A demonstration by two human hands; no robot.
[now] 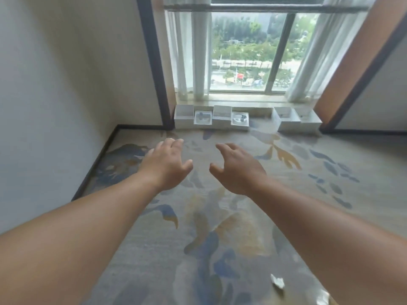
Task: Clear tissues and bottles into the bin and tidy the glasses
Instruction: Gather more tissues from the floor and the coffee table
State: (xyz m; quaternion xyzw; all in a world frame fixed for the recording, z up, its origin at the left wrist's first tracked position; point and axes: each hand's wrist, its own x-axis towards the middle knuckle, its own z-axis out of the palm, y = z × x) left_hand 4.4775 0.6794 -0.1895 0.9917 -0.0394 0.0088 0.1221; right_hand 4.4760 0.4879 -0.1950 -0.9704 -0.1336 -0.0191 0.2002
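Note:
Both my arms reach forward over a patterned carpet. My left hand is held palm down with fingers spread and nothing in it. My right hand is beside it, also spread and empty. A small crumpled white tissue lies on the carpet at the lower right, under my right forearm. No bottle, glass or bin is in view.
A row of white boxes stands on the floor along the low window sill, with more white boxes to the right. White curtains flank the window. A white wall closes the left side.

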